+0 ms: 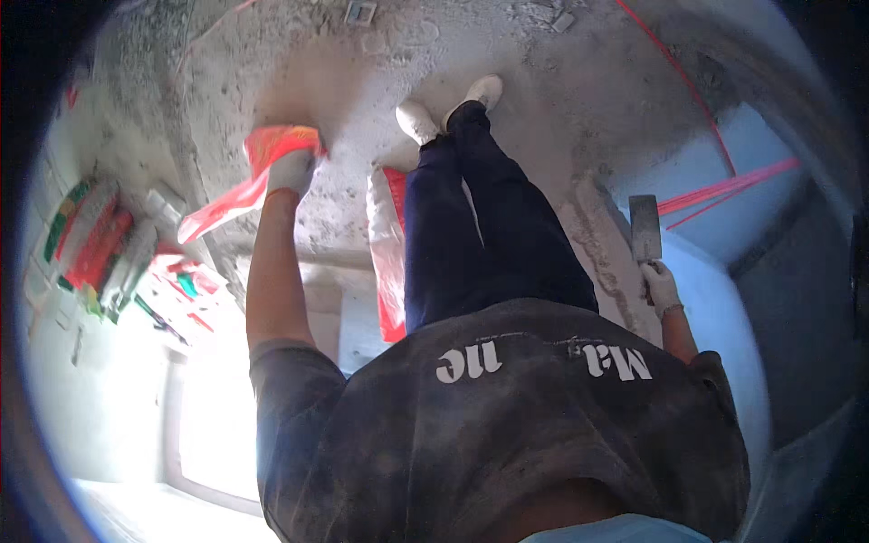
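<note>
My left hand (292, 172), in a pale work glove, is closed on a red and white plastic bag (226, 206), which hangs out to the left and looks limp. The glove hides where the fingers grip it. On the other side, my right hand (662, 284), gloved as well, is wrapped round the handle of a trowel (644, 226) with a grey rectangular blade. That blade points away from me. Close by my left leg, another red and white bag (389, 249) is partly hidden by my trousers.
Several stacked bags (95, 240) stand at the left, with more bags (190, 281) nearer a bright window (217, 416). Dusty concrete floor (353, 90) bears rubble and a small square box (360, 13). At the right are a red line (674, 63) and pink straps (724, 187).
</note>
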Available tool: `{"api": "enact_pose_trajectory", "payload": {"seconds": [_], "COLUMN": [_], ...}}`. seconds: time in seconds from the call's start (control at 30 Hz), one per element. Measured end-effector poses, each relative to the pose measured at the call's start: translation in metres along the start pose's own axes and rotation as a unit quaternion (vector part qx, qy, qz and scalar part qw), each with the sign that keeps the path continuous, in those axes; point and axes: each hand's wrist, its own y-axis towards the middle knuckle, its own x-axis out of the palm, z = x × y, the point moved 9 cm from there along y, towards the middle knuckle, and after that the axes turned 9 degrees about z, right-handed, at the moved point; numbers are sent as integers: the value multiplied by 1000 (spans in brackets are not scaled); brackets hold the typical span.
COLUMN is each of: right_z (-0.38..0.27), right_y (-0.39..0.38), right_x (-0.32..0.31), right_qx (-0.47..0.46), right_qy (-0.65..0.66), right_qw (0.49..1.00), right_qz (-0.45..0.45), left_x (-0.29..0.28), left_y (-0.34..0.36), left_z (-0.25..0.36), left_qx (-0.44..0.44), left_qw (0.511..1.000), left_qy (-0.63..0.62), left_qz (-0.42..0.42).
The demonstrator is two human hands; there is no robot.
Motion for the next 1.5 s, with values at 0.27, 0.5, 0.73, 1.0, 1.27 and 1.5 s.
{"api": "enact_pose_trajectory", "payload": {"seconds": [0.27, 0.5, 0.73, 1.0, 1.27, 1.5], "right_z": [-8, -117, -162, -323, -483, -456], "right_y": [33, 73, 135, 70, -127, -92], "right_x": [-10, -8, -38, 55, 304, 431], "right_qx": [-4, -118, -161, -422, -663, -444], "right_qy": [-107, -21, -143, -271, -472, -672], "right_qw": [991, 991, 973, 858, 575, 571], "right_qz": [-80, -54, -80, -108, -84, -161], "left_x": [13, 59, 16, 28, 61, 69], "left_y": [0, 14, -42, -85, -72, -73], "left_z": [205, 156, 98, 60, 12, 49], "left_qx": [214, -101, -334, -604, -487, -440], "left_qw": [972, 953, 879, 674, 774, 558], "left_qy": [91, -283, -62, -139, -177, -681], "left_qz": [-45, 21, 334, 401, 364, 180]}}
